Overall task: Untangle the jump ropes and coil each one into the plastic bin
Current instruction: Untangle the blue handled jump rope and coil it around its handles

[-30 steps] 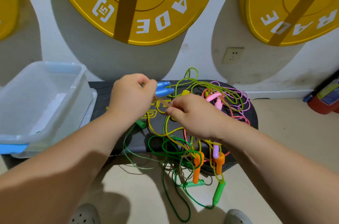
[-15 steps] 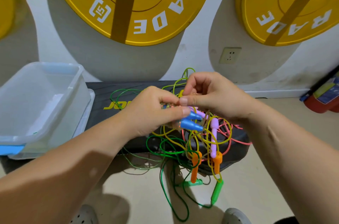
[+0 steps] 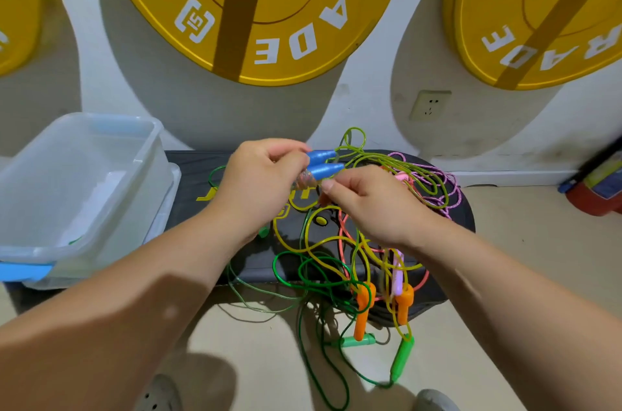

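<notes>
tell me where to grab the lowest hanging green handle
Wrap the right hand round the bare middle of the green handle, coming from its right. It hangs nearly upright; a yellow cord loops at its top, its own cord leaves the bottom leftward, and the right side looks clear.

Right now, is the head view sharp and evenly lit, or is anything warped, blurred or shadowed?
Head view: wide-angle distortion swells both forearms near the lens, which look soft; the round yellow weight plate casts a broad soft shadow on the white wall; the left hand, right hand and blue plastic rope handles are fairly sharp; no strong glare.
</notes>
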